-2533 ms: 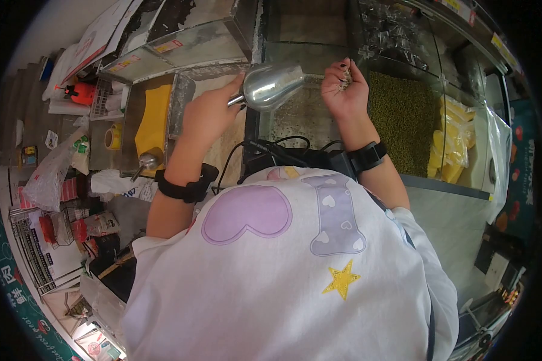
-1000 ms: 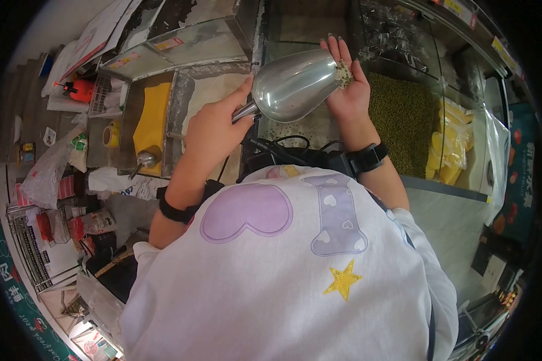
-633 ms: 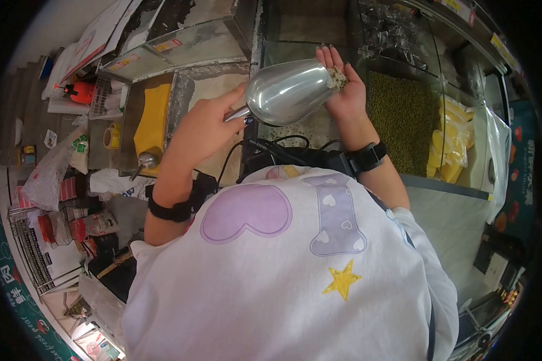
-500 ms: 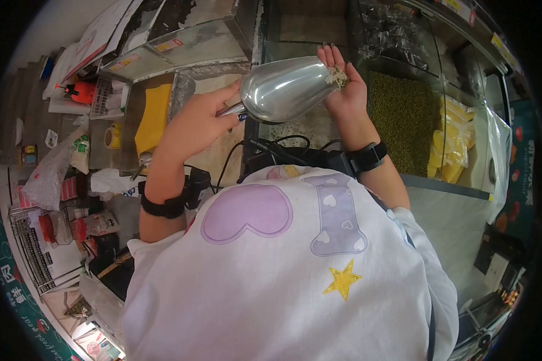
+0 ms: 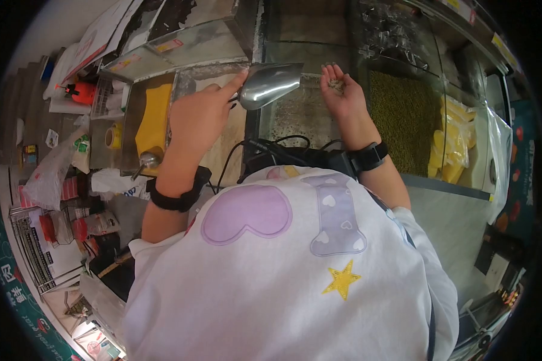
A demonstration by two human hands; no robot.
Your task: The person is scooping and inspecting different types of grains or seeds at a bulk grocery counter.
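Observation:
My left hand (image 5: 205, 114) is closed round the handle of a metal scoop (image 5: 270, 85), its index finger stretched along the scoop's rear. The scoop is tilted on its side above the bins, apart from my right hand. Palm up, with fingers slightly curled, my right hand (image 5: 345, 99) cups a small heap of pale grains (image 5: 336, 85). Below and between the hands is a glass bin (image 5: 301, 117) with pale bits on its bottom. Green beans (image 5: 403, 114) fill the bin to the right of my right hand.
A bin with yellow material (image 5: 153, 117) and a small metal scoop (image 5: 148, 160) lie at the left. Yellow packets (image 5: 454, 141) are at the right. Black cables (image 5: 292, 142) run near my body. Glass dividers stand between the bins.
The scoop has moved left, away from my right hand, and turned onto its side. My right hand has stayed nearly in place, and the grains now lie in its palm.

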